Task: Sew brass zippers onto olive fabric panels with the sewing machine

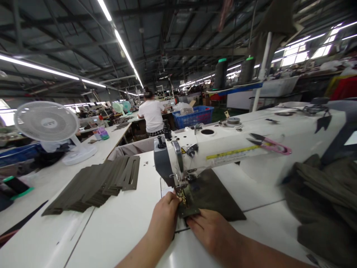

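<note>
- The left hand (165, 210) has its fingers curled close together, their tips against the near left edge of the olive fabric piece (214, 193). Whether they pinch the cloth or only press on it cannot be told.
- The right hand (213, 227) lies flat with its fingers together and stretched out, palm down on the near edge of the same piece, just right of the left hand.
- The fabric lies spread on the white table (117, 227), running from under both hands away to the right. Its far left corner sits beneath the presser foot (181, 185), just beyond the left fingertips.
- The sewing machine (223, 147) stands right behind both hands, its arm stretching off to the right. Pink thread snips (272, 145) rest on top of it.
- Left of the left hand lies a fanned stack of cut olive strips (95, 184), with a white desk fan (47, 124) farther off.
- Right of the right hand is a heap of olive cloth (323, 201).
- Far beyond the machine sits a person in a white shirt (153, 115), back turned, beside a blue basket (192, 116).
</note>
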{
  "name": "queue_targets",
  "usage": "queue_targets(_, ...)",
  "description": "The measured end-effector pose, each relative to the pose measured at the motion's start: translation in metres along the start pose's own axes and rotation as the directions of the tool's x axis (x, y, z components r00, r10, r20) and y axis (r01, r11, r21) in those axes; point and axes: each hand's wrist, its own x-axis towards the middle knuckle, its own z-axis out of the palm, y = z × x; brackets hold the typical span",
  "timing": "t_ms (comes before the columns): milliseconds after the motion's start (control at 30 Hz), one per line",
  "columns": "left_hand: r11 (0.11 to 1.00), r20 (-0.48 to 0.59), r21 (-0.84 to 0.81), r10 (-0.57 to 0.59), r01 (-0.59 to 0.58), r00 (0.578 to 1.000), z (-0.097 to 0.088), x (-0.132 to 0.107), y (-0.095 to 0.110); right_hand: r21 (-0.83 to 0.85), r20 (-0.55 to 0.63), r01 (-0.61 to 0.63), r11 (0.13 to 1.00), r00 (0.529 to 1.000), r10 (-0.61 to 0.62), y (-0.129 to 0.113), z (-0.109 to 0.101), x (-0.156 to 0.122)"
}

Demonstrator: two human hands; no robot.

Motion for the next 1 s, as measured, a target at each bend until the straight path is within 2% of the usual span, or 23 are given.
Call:
queue_targets(133, 0.999, -0.001, -0.017, -0.035, 0.035, 0.999, -0.001, -0.001, 0.001, 0.079, -0.045, -0.044, 0.996, 0.998, 0.047, -0.002, -0.008, 0.001)
queue_targets(267, 0.998, 0.011, -0.037, -0.044, 0.045, 0.999, -0.005, -0.003, 0.006, 0.1, -0.047, -0.233, 0.967, 0.97, 0.238, 0.0, -0.015, 0.004)
queue_targets(467, 0.998, 0.008, 0.008, -0.059, 0.059, 0.998, -0.006, -0.005, 0.009, 0.11, 0.078, -0.423, 0.899, 0.906, 0.417, 0.003, -0.016, 0.012)
queue_targets(633, 0.998, -0.008, 0.012, -0.059, 0.06, 0.998, -0.007, -0.004, 0.007, 0.105, 0.197, -0.559, 0.823, 0.823, 0.533, 0.007, -0.017, 0.023)
queue_targets(700, 0.998, -0.016, 0.01, -0.057, 0.057, 0.998, -0.009, -0.004, 0.007, 0.117, 0.237, -0.565, 0.817, 0.815, 0.529, 0.01, -0.017, 0.029)
queue_targets(767, 0.998, -0.038, -0.001, -0.056, 0.056, 0.998, -0.012, -0.005, 0.008, 0.123, 0.253, -0.536, 0.835, 0.831, 0.496, 0.012, -0.018, 0.033)
queue_targets(833, 0.994, -0.089, -0.023, -0.112, 0.11, 0.99, -0.017, -0.008, 0.01, 0.105, 0.247, -0.501, 0.859, 0.85, 0.465, 0.015, -0.018, 0.036)
queue_targets(900, 0.97, -0.121, -0.057, -0.243, 0.237, 0.963, -0.021, -0.013, 0.014, 0.082, 0.226, -0.489, 0.868, 0.858, 0.462, 0.019, -0.016, 0.037)
queue_targets(967, 0.932, -0.097, -0.082, -0.359, 0.352, 0.928, -0.023, -0.02, 0.02, 0.085, 0.205, -0.512, 0.855, 0.849, 0.488, 0.025, -0.013, 0.036)
queue_targets(1000, 0.927, -0.069, -0.098, -0.37, 0.363, 0.926, -0.024, -0.023, 0.023, 0.094, 0.195, -0.524, 0.846, 0.843, 0.501, 0.028, -0.011, 0.036)
